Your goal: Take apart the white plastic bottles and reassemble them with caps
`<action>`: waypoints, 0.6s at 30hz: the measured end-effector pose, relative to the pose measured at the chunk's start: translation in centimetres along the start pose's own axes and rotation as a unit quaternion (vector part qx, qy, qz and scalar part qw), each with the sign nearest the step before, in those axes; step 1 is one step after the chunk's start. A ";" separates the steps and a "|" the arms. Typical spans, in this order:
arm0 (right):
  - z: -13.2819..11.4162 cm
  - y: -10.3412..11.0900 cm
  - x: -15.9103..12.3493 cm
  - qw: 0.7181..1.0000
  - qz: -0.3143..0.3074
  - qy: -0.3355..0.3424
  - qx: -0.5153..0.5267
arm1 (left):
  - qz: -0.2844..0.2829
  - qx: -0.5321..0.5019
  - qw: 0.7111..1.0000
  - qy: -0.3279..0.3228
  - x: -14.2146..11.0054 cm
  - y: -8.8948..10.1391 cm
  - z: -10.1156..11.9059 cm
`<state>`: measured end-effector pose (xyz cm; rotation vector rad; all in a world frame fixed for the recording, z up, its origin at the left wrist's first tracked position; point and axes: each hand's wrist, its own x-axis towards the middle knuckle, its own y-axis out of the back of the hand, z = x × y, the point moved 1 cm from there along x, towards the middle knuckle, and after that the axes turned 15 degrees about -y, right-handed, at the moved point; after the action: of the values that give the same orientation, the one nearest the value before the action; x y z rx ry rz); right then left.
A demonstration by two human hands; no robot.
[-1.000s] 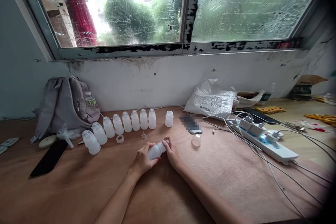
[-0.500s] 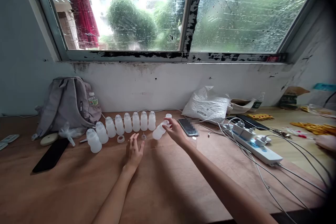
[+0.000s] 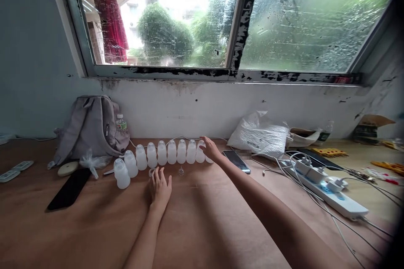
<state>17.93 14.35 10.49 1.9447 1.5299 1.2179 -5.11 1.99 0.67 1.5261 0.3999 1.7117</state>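
Since the earlier frame, the bottle (image 3: 200, 154) has moved from tilted to upright, at the right part of a row of 9 capped bottles (image 3: 162, 153); 1 more shows partly behind the right hand (image 3: 211, 149). That hand's fingers are half open at the bottle's top; I cannot tell whether they grip. The left hand (image 3: 160, 190), loosely spread, reaches 1 ring (image 3: 152, 172), its hold unclear. 1 phone (image 3: 236, 162) lies rightward.

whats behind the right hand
Partly behind the right hand is a frosted bottle, its body showing beside the fingers. A sliver of another pale item shows below the hand; the rest is covered, so its top cannot be seen.
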 end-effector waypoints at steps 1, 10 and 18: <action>0.1 -0.1 0.3 1.000 0.000 -0.003 -0.004 | -0.005 0.010 1.000 0.005 0.0 0.0 -0.2; 0.3 0.6 1.4 0.999 -0.021 0.010 -0.024 | -0.076 0.060 0.993 0.066 0.0 0.1 -1.0; -0.8 1.2 -0.9 0.996 0.076 0.034 0.011 | -0.107 0.008 0.994 0.014 0.3 1.2 0.4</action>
<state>17.97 12.96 11.45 2.0876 1.4555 1.3468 -5.18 1.36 1.80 1.4176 0.5720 1.5660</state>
